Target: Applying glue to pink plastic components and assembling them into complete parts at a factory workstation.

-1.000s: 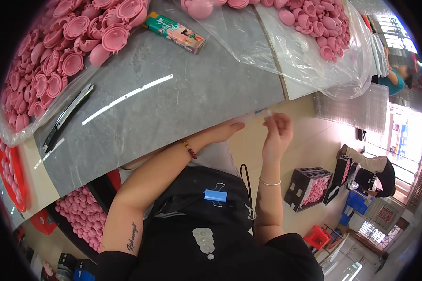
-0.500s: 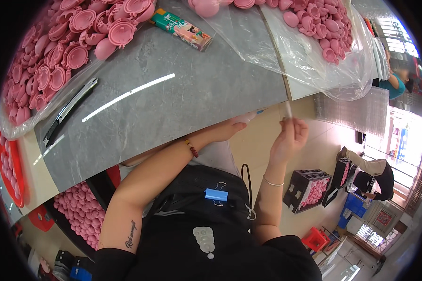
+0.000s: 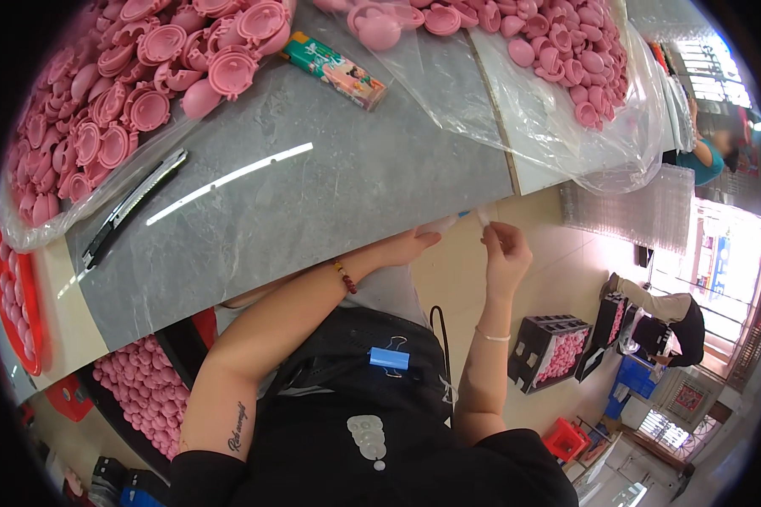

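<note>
At the table's near edge, my left hand (image 3: 407, 246) is closed round a pale, translucent object (image 3: 440, 224), partly hidden by my fingers and the table. A small blue end (image 3: 463, 214) shows beside it. To its right, past the table edge and above the floor, my right hand (image 3: 507, 252) pinches a short, thin white piece (image 3: 484, 217) between thumb and fingers; its kind is unclear. The two held things are close together, with a small gap between them. A black-and-silver utility knife (image 3: 135, 205) lies on the grey tabletop (image 3: 254, 211), left of my hands.
Pink plastic ball shells (image 3: 144, 76) fill a clear bag at the far left; more pink shells (image 3: 566, 51) lie in clear plastic at the far right. A green-and-pink box (image 3: 334, 70) lies between them. Black crates (image 3: 533, 351) stand on the floor, right. Another person (image 3: 685, 325) bends beyond.
My right hand has moved left and slightly down, bringing the white piece nearer to the object in my left hand. My left hand has barely shifted, and the view has tilted slightly.
</note>
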